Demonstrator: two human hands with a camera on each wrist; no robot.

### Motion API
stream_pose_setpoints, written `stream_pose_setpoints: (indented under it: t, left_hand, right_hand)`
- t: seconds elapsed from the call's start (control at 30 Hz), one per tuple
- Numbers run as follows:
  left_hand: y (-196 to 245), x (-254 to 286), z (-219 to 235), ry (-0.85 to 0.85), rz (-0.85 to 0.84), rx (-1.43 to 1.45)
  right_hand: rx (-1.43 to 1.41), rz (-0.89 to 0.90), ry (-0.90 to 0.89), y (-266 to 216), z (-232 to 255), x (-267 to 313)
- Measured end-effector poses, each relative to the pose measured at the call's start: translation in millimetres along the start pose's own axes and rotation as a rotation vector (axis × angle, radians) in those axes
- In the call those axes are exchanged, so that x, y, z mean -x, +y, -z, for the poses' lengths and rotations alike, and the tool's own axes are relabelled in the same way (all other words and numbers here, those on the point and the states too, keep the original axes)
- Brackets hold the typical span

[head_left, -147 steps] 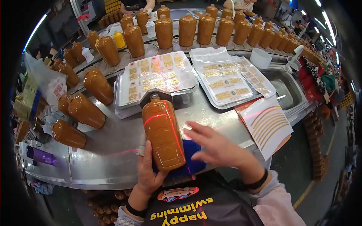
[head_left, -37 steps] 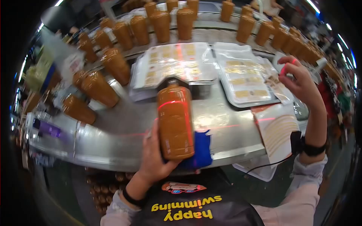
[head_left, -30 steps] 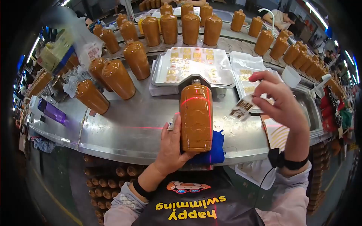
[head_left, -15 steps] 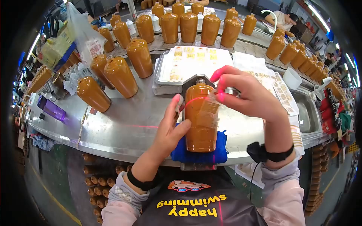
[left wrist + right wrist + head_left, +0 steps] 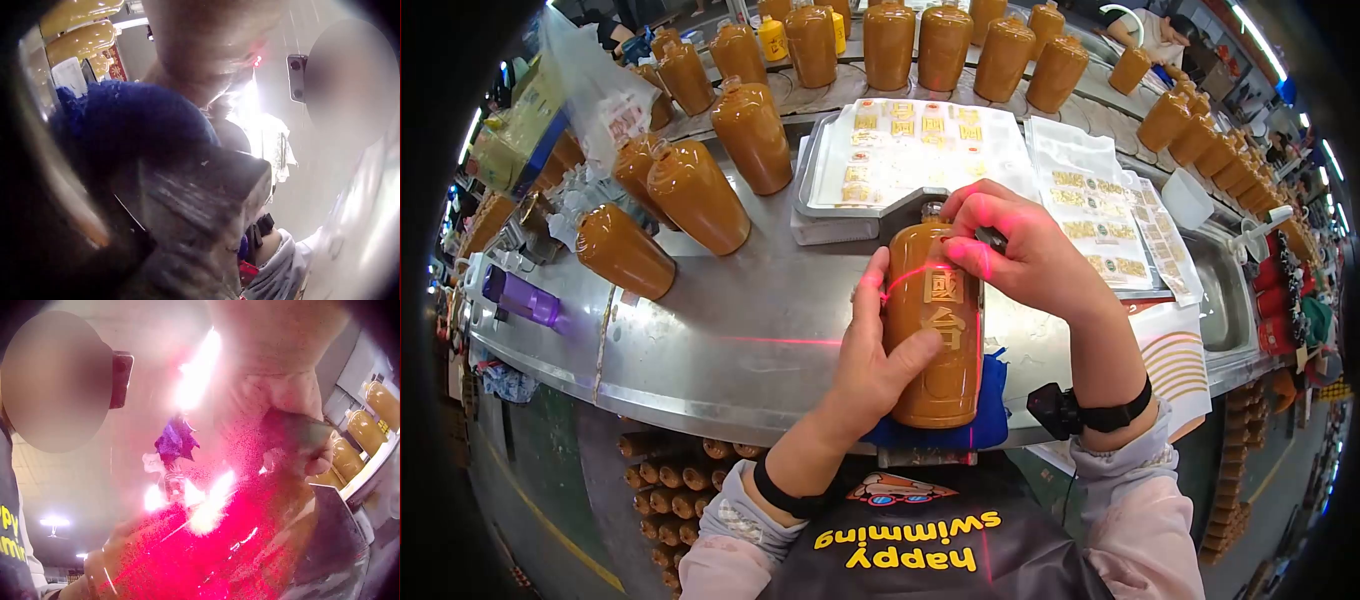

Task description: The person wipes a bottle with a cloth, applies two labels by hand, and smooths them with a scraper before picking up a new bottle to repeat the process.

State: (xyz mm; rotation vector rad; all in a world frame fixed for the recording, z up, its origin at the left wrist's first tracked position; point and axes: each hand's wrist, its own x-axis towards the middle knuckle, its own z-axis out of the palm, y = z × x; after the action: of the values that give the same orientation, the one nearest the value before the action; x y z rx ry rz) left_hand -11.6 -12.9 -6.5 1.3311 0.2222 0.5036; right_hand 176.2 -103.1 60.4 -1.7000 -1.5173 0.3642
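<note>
A glossy brown bottle (image 5: 912, 405) lies tilted on a blue cloth (image 5: 994, 405), its neck in a notched metal rest (image 5: 900, 212). Two gold characters (image 5: 944, 286) stand on its front. My left hand (image 5: 870, 365) steadies the bottle's left side with straight fingers, its thumb pressing beside the lower character. At the upper right, my right hand (image 5: 1030, 262) has curled fingers, with fingertips right above the upper character. It holds a dark flat piece (image 5: 992, 238), seen also as a grey-green piece (image 5: 297, 432) in the right wrist view. Red glare hides the fingertips there.
Behind the bottle lie gold decal sheets (image 5: 880, 180) on trays, with more sheets (image 5: 1090, 215) at right. Several brown bottles (image 5: 700, 195) stand left and along the back. A purple cup (image 5: 520, 295) lies far left; a sink (image 5: 1225, 305) is at right.
My right hand went to the sheets at right, brought back a filmy decal and laid it on the bottle. Gold characters now show there. My left thumb has moved onto the bottle's front.
</note>
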Motion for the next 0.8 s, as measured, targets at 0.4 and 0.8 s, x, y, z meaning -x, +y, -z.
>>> stream_pose_setpoints:
  t: [0.4,0.8]
  left_hand:
    - [0.8,-2.1,-0.4,-0.039,-0.025,0.06]
    - [0.9,-2.2,1.8,-0.046,-0.001,0.04]
  right_hand:
    - [0.0,0.023,0.018,2.5,-3.6,0.4]
    - [-0.014,-0.016,0.008,0.1,-4.1,0.9]
